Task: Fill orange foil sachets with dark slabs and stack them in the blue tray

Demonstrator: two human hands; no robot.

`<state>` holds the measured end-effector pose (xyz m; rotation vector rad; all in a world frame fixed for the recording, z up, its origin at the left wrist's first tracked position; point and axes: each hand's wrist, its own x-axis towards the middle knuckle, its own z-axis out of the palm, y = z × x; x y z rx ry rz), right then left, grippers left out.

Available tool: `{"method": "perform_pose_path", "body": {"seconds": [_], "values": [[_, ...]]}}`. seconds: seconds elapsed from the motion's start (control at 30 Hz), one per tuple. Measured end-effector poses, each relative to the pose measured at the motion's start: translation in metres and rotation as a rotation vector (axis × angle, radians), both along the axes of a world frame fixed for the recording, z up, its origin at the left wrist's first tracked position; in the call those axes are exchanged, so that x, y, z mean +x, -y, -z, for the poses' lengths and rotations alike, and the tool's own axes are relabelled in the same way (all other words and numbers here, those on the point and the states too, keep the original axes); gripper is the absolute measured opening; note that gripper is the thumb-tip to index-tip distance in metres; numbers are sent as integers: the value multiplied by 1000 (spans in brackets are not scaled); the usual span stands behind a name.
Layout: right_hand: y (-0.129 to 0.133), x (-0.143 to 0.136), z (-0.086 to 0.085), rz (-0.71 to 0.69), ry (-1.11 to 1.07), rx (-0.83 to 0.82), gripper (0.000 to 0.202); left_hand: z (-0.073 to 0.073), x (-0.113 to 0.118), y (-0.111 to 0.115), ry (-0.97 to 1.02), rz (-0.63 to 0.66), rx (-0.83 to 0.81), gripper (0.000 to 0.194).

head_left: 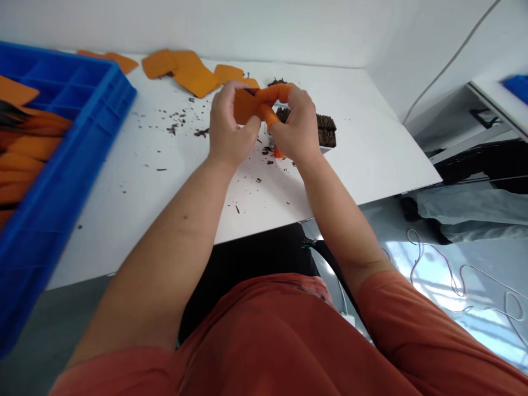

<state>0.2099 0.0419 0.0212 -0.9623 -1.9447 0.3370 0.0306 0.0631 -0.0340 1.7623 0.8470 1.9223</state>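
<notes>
My left hand point(231, 127) and right hand point(300, 120) are close together, both pinching an orange piece point(244, 108) above the tabletop point(371, 159). It looks thin, flat and matte, with a dark patch at its upper edge; my fingers partly hide its outline. Dark crumbs point(201, 133) lie around.

Two hands: one left hand point(231, 124), one right hand point(300, 124), with one orange sheet point(244, 107) between them. Three groups of orange pieces point(196, 77) along the back; overlaps hide the exact count. One large blue crate point(88, 159), its stacked orange pieces too jumbled to number. One small white box point(328, 149) with two visible rows of brown sticks point(325, 122), too close-set to count singly. One bright orange scrap point(279, 154). Dozens of dark crumbs point(172, 130). Two white tabletops point(383, 159). One wall cable point(449, 63). Two dark shoes point(439, 231)
</notes>
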Motion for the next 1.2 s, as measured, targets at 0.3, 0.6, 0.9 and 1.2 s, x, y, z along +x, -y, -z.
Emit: {"method": "perform_pose_path", "body": {"seconds": [0.3,0.6,0.9,1.2], "values": [[9,-4,-8,55,20,-20,24,-15,6,14,40,38,39,43],[22,-8,-19,119,14,-70,24,-20,1,14,-2,-87,14,45],[7,-5,-7,52,27,-26,21,-28,12,22,-31,-196,-44,52],[8,-5,-6,43,8,-5,23,-20,4,16,-75,-212,-50,58]]}}
